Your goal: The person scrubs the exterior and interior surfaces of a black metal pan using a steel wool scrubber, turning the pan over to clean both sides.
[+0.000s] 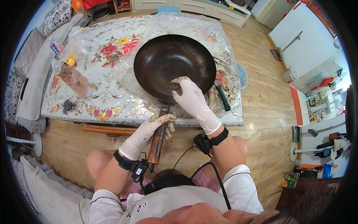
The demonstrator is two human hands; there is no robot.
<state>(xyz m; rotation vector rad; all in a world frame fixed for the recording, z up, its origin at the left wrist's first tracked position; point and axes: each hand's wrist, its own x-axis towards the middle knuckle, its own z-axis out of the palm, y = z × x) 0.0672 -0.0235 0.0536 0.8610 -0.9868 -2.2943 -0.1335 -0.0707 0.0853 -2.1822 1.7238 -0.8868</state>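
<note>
A dark metal wok rests on clear plastic film over the flowered tablecloth. Its brown wooden handle points towards me, past the table's near edge, and my left hand, in a soiled white glove, is closed around its upper part. My right hand, gloved too, is inside the wok near its lower rim, with fingers curved over a small grey scouring pad, largely hidden under them. Right of the wok lies a green-handled tool, its far end among dirty plastic.
The flowered table bears a pinkish stained cloth, a dark steel-wool ball, a yellow package and a crumpled clear bag at left. A sofa stands left; a bin stands beyond the right edge.
</note>
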